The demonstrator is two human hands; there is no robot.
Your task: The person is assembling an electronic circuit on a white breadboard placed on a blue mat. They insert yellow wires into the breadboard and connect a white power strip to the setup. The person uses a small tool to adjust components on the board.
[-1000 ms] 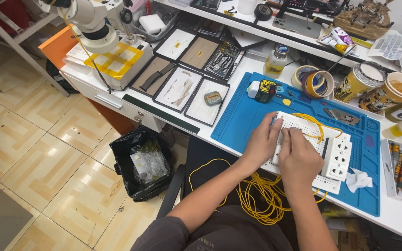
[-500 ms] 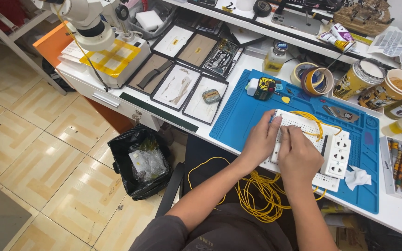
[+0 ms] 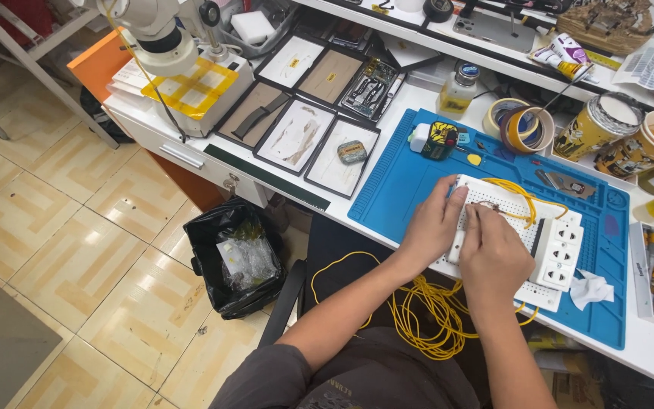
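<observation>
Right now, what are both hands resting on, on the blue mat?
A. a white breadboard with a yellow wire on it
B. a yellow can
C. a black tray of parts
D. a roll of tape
A: the left hand steadies the edge of the white breadboard and the right hand presses down on its top, where a yellow wire loops over it; the board lies on the blue mat.
</observation>
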